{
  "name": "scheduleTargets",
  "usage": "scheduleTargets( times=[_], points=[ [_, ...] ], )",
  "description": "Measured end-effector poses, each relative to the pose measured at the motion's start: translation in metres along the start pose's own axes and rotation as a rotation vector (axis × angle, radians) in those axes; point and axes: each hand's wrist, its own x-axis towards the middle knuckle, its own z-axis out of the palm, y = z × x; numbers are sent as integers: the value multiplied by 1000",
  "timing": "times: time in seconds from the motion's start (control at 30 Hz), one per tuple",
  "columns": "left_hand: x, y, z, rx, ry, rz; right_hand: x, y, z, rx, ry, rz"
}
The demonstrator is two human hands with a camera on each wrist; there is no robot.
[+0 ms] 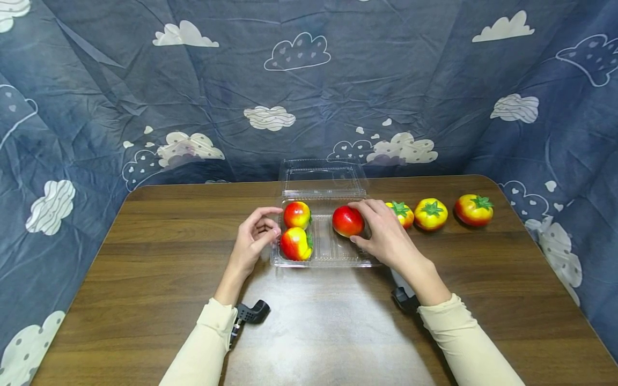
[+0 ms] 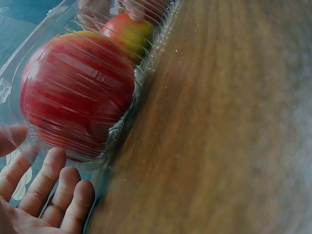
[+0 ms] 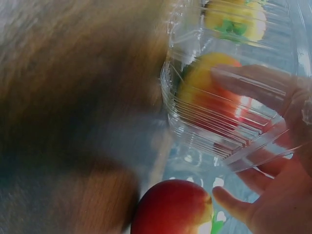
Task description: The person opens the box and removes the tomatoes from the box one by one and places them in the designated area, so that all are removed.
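Observation:
A clear hinged plastic container [image 1: 328, 264] lies on the table with its lid [image 1: 323, 185] tipped back. Two red-and-yellow toy tomatoes sit in its left part, one farther back [image 1: 296, 215] and one nearer [image 1: 294, 244]. My right hand [image 1: 388, 236] reaches over the right wall and grips a red toy tomato [image 1: 346, 221] inside, thumb at the near side and fingers behind. Through the plastic, the right wrist view shows that thumb [image 3: 248, 83] against the fruit. At the left wall my left hand [image 1: 255, 236] has relaxed fingers and holds nothing; its fingertips [image 2: 56, 158] are right at the plastic.
Three more toy tomatoes with green leafy tops stand in a row right of the container: one partly behind my right hand [image 1: 402, 215], one in the middle [image 1: 431, 214], one farthest right [image 1: 474, 209]. A blue cloud-patterned cloth [image 1: 309, 91] hangs behind the wooden table [image 1: 169, 300].

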Motion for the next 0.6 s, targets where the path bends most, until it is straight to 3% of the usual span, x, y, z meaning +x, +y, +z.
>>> scheduleTargets(
  times=[0.6],
  points=[
    [0, 0, 0, 5, 4, -12, 1, -2, -4, 52, 167, -36]
  ],
)
